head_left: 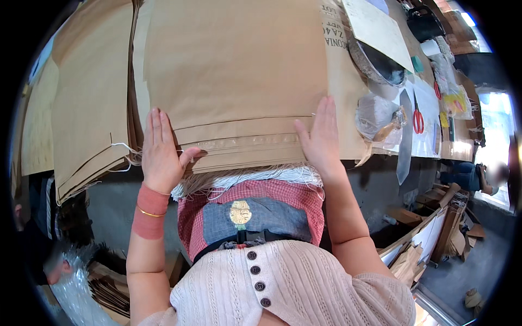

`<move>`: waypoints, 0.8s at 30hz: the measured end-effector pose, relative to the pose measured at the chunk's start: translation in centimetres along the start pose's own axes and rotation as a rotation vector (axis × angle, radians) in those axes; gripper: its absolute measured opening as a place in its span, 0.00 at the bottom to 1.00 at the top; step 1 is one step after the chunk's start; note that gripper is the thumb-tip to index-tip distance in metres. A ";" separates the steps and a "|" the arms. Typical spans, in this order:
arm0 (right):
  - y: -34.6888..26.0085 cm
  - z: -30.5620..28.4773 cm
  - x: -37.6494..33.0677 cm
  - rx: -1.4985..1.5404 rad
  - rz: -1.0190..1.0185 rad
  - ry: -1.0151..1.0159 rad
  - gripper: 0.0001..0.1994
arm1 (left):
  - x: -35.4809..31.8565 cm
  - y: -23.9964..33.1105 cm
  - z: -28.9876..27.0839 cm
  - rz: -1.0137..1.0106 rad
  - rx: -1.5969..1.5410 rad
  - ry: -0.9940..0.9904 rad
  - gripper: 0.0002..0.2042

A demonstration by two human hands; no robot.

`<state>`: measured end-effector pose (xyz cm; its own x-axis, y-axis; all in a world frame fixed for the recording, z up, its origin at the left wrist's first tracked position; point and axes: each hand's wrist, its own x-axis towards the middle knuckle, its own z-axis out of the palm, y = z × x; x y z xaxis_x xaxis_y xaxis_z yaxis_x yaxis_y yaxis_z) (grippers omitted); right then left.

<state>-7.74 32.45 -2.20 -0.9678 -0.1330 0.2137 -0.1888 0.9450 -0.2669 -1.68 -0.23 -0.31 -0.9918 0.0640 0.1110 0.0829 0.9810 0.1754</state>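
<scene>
Head view: paper stack (236, 81), extending far, is being flanked at its near end by left hand (163, 157) and right hand (322, 141), thumbs spread.

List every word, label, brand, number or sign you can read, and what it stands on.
I won't copy out wording, but this is where print shows:
Dark block lettering with a number: on the tan sheet beside the brown paper stack, partly legible.
Marks on the pale yellow patch on the blue apron panel: too small to read.
Elsewhere, I can make out no readable text.
</scene>
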 end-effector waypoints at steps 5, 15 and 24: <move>1.3 0.3 0.7 -0.038 0.123 0.078 0.27 | -0.2 -0.8 0.7 -0.036 -0.176 0.141 0.34; 2.4 0.5 2.0 -0.064 0.112 0.255 0.20 | 0.5 -0.2 1.3 -0.053 -0.167 0.053 0.32; 3.0 -5.6 1.6 1.564 0.508 0.104 0.23 | -1.1 -0.8 -0.4 -0.228 -0.616 0.304 0.31</move>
<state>-8.92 36.76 2.65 -0.9767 0.1579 -0.1454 0.0877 -0.3248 -0.9417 -0.62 -1.14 -0.19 -0.9275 -0.2713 0.2572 0.0062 0.6768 0.7361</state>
